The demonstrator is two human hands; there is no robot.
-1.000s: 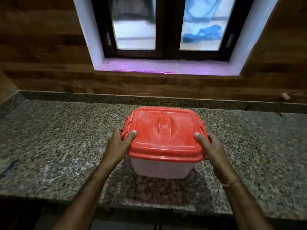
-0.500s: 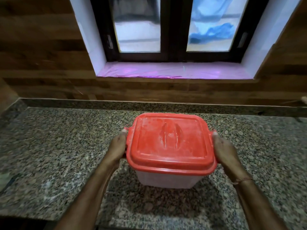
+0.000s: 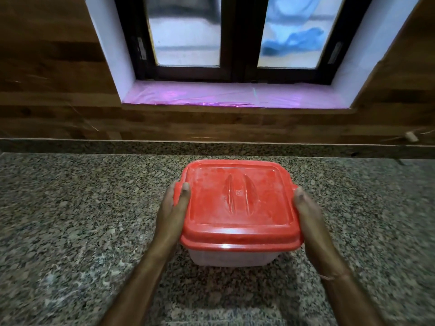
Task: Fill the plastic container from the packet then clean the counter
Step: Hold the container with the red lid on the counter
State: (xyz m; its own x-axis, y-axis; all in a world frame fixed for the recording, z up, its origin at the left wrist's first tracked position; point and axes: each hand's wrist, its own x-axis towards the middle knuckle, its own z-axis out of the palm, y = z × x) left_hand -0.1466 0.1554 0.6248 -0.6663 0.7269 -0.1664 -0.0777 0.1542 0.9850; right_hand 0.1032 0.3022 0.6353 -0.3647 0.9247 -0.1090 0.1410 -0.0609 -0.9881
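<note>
Clasping the red lid (image 3: 237, 203) by its two side edges, the left hand (image 3: 173, 215) and right hand (image 3: 309, 223) steady the plastic container (image 3: 226, 258), which stands midway between the counter's (image 3: 70, 208) back and front edges. Opening seems to be the step in hand; the next move is probably to unlatch and lift the lid.

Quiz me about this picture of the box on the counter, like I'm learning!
1. True or false: the box stands on the counter with its lid on.
2. Pick one. Where are the left hand and the right hand?
A) flat on the counter
B) one at each side of the lid, gripping it
C) inside the box
3. Short answer: what colour is the lid?

Key: 1 true; 2 B; 3 red.
</note>
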